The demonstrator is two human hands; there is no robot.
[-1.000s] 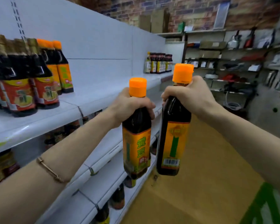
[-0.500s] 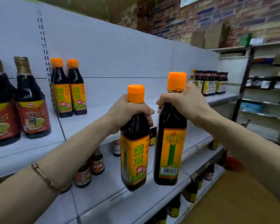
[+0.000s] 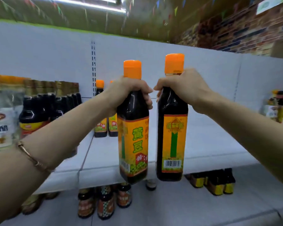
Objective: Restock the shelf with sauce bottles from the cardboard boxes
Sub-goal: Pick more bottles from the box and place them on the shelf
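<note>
A small grocery shop — tiered white metal shelving fills the view, with rows of dark, orange-capped, barcoded sauce bottles at ten o'clock. Coloured pennant bunting hangs at twelve — a brick-pattern wall at two.

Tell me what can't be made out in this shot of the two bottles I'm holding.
Head view only:
- Cardboard boxes: out of frame.
- Bottle necks: covered by the left hand and right hand.
- Two shelf bottles: partly behind the left forearm.
- Left-edge jar: blurred, cut off.
</note>
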